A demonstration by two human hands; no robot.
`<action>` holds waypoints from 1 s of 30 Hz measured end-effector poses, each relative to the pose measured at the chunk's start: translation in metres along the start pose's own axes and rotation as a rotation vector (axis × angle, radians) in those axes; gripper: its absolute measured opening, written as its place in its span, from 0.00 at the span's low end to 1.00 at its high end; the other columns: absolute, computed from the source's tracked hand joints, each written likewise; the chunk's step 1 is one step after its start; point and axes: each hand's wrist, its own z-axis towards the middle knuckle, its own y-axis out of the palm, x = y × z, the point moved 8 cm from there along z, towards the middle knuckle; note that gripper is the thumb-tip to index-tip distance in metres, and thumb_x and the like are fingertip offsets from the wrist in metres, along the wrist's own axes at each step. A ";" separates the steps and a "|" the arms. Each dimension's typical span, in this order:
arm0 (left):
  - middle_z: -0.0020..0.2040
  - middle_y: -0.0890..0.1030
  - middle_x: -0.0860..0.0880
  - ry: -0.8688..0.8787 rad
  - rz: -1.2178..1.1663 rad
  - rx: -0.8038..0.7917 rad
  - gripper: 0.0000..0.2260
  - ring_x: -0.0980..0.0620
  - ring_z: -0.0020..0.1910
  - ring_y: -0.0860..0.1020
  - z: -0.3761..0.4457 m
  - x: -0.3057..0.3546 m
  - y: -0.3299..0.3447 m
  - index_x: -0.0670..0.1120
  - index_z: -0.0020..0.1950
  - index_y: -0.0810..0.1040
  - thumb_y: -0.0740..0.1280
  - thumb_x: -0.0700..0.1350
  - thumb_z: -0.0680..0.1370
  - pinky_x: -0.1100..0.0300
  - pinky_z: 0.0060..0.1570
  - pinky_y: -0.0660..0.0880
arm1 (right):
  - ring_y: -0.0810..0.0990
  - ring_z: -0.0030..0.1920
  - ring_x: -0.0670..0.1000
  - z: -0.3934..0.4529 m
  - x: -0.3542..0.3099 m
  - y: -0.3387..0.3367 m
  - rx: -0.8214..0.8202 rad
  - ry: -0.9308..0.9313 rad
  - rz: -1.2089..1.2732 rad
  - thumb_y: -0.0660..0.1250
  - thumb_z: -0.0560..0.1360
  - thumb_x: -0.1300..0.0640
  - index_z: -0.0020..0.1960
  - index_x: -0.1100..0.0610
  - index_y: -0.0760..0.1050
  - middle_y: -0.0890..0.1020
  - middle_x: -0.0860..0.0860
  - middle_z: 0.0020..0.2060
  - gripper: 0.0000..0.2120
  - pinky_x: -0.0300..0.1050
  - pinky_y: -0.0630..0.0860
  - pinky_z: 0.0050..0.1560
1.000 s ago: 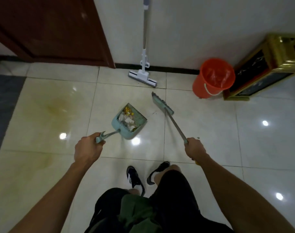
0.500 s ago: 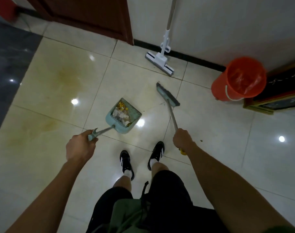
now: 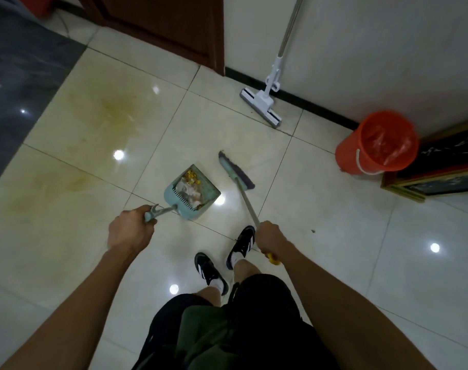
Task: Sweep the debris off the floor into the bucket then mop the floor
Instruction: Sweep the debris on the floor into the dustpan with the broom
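1. At the far left, a yellowish stain [image 3: 115, 108] is spreading over the glossy tiled floor [image 3: 321, 209], and a dark wooden door [image 3: 168, 25] is standing at the top of the view.
2. Your left hand [image 3: 130, 231] is gripping the dustpan handle [image 3: 158, 211], fingers curled tight around its end.
3. You are holding the light blue dustpan [image 3: 191, 194] just in front of your feet, its handle slanting back to your hand; whether its base is touching the tiles, I cannot tell. Debris [image 3: 190, 186] is lying inside it, pale scraps and yellow bits.
4. Your black shoes [image 3: 240, 245] are standing below the pan, one ahead of the other.
5. Just beside the pan on its right, the broom [image 3: 235, 172] is pointing its head away from you, apart from the pan.
6. Your right hand [image 3: 270, 236] is wrapping its fingers around the broom's pole, with the yellow end [image 3: 274, 259] sticking out behind your wrist.
7. A white flat mop [image 3: 262, 102] is leaning against the wall [image 3: 374, 49], head on the floor.
8. A small speck [image 3: 313, 231] is lying on the tiles right of your hand.
9. The orange bucket [image 3: 377, 142] is standing by the wall, well apart from the pan, lined with a plastic bag.
10. A framed picture [image 3: 441, 169] is resting beside the bucket at the right edge.
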 end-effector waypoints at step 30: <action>0.37 0.79 0.49 0.160 0.066 -0.095 0.05 0.44 0.36 0.77 -0.032 -0.013 0.004 0.53 0.52 0.81 0.69 0.48 0.78 0.55 0.38 0.75 | 0.82 0.45 0.58 -0.006 -0.006 0.039 0.032 0.042 0.046 0.62 0.78 0.66 0.52 0.63 0.74 0.81 0.60 0.48 0.04 0.41 0.74 0.35</action>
